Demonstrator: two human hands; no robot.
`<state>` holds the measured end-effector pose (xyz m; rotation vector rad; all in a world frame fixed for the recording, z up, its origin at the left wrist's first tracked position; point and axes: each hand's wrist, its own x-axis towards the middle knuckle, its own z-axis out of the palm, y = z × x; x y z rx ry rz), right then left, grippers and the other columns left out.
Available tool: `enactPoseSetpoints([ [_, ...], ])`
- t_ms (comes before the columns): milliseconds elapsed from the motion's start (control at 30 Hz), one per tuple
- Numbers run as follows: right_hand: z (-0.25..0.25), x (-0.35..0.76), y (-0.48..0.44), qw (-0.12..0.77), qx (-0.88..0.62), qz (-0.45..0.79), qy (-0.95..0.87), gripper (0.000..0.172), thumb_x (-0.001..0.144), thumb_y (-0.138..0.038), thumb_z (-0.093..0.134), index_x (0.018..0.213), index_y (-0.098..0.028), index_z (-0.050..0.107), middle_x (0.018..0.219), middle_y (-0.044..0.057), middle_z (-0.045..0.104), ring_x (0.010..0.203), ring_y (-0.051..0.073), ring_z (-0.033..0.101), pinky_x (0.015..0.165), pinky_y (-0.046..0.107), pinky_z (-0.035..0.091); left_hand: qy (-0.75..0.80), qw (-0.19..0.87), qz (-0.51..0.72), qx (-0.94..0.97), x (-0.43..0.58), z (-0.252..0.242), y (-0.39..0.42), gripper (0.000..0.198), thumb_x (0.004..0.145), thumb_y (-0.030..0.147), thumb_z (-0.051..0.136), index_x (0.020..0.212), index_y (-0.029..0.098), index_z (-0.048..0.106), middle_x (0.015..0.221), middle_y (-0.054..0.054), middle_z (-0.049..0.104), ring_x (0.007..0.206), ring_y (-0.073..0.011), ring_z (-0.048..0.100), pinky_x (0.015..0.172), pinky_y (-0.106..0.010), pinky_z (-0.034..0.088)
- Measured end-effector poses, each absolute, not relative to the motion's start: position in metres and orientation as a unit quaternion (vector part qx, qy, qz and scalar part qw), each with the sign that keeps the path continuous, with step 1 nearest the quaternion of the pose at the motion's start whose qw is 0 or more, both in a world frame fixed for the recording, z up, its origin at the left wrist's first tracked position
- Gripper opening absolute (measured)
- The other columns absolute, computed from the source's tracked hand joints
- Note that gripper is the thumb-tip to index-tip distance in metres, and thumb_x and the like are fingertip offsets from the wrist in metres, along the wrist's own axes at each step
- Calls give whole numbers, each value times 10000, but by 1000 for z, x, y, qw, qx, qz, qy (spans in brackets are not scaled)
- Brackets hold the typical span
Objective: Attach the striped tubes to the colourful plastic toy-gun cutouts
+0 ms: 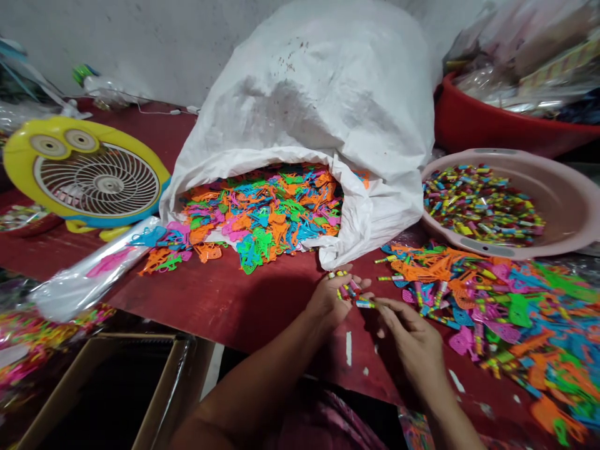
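My left hand is closed around several small, colourful wrapped tubes, yellow, pink and red, just in front of the white sack's mouth. With thumb and fingertips, my right hand pinches one tube with a pale blue and yellow wrapper, close to the left fingers. Its far end lies against the bunch in the left hand. Orange, blue, green and pink plastic pieces spill from the white sack. Right of my hands lies a pile of similar plastic pieces mixed with tubes.
A pale pink basin holds many wrapped tubes, with a red tub behind it. At the left stand a yellow fan and a clear plastic bag roll. A cardboard box sits below the red table's edge.
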<state>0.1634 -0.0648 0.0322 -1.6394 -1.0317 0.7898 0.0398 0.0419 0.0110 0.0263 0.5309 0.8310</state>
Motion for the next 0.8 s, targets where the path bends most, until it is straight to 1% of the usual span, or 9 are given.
enactPoseSetpoints([
  [133, 44, 179, -56, 519, -669, 329, -417, 295, 809, -454, 708, 930, -185, 713, 589, -23, 569, 465, 115, 489, 459, 247, 402, 290, 872, 390, 48, 34, 11, 43, 434, 769, 55, 592, 1188, 164, 561, 700, -11, 622, 721, -217, 704, 823, -454, 539],
  [233, 46, 176, -48, 542, -683, 261, -413, 289, 833, -457, 684, 921, -183, 698, 608, -24, 560, 467, 112, 470, 447, 244, 383, 309, 872, 367, 95, 33, 12, 39, 407, 742, 93, 651, 1139, 148, 580, 708, -19, 630, 601, -165, 643, 728, -381, 532],
  [333, 42, 163, -44, 508, -695, 118, -495, 246, 892, -417, 628, 983, -201, 703, 774, 28, 652, 627, 159, 579, 589, 290, 469, 288, 880, 357, 125, 35, 14, 32, 314, 748, 247, 733, 1021, 143, 617, 711, -18, 625, 536, -124, 572, 608, -300, 484],
  [400, 38, 153, -44, 441, -678, 48, -586, 214, 916, -372, 607, 1033, -221, 704, 886, 55, 684, 756, 192, 630, 710, 325, 491, 267, 882, 368, 121, 36, 15, 30, 323, 727, 347, 777, 931, 140, 636, 731, -22, 628, 560, -115, 569, 589, -269, 460],
  [433, 35, 149, -44, 405, -666, 36, -626, 208, 925, -353, 598, 1055, -229, 701, 899, 59, 686, 780, 200, 640, 728, 332, 491, 262, 882, 376, 114, 37, 15, 30, 334, 697, 349, 805, 895, 136, 641, 737, -21, 630, 585, -111, 575, 599, -255, 456],
  [500, 30, 143, -45, 359, -650, 42, -668, 221, 942, -327, 573, 1112, -239, 683, 882, 58, 675, 774, 204, 646, 703, 329, 495, 260, 877, 392, 100, 36, 15, 32, 352, 616, 267, 856, 865, 133, 647, 740, -17, 634, 635, -110, 593, 633, -236, 457],
  [600, 25, 140, -48, 361, -638, 67, -676, 263, 958, -294, 542, 1196, -250, 644, 935, 65, 670, 836, 212, 657, 732, 334, 515, 280, 866, 400, 106, 34, 13, 34, 416, 534, 154, 856, 894, 139, 648, 731, -10, 638, 632, -118, 597, 618, -237, 448],
  [700, 27, 146, -52, 379, -622, 104, -677, 264, 955, -275, 545, 1199, -271, 645, 1011, 60, 680, 920, 210, 659, 811, 340, 516, 299, 856, 399, 132, 31, 11, 36, 453, 545, 150, 822, 959, 132, 641, 719, -7, 630, 581, -115, 574, 540, -237, 402],
  [800, 38, 158, -55, 419, -645, 142, -623, 235, 936, -308, 582, 1151, -262, 665, 945, 42, 690, 827, 191, 659, 757, 320, 512, 308, 856, 385, 158, 28, 11, 37, 514, 570, 158, 801, 1053, 116, 629, 735, -16, 640, 582, -116, 580, 531, -237, 390],
])
